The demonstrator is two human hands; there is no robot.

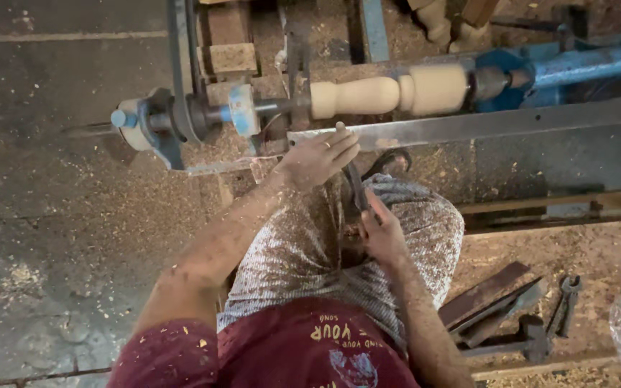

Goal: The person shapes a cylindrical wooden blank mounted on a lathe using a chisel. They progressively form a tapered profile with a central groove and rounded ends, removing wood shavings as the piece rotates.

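A pale turned wooden spindle (pixel 386 92) is mounted in a lathe, lying left to right across the top of the view. Below it runs a long grey metal tool rest (pixel 483 126). My left hand (pixel 318 156) rests on the rest's left end, fingers pressing the blade of a dark turning chisel (pixel 354 183). My right hand (pixel 381 231) grips the chisel's lower end near my lap. The chisel tip points up toward the spindle's left part. Sawdust covers both forearms and my patterned cloth wrap.
The blue lathe tailstock (pixel 583 66) sits at the upper right, the belt pulley and headstock (pixel 174 118) at the left. Several dark metal tools (pixel 512 316) lie on the sawdust-strewn floor at the lower right. A wooden beam (pixel 555 205) runs along the right.
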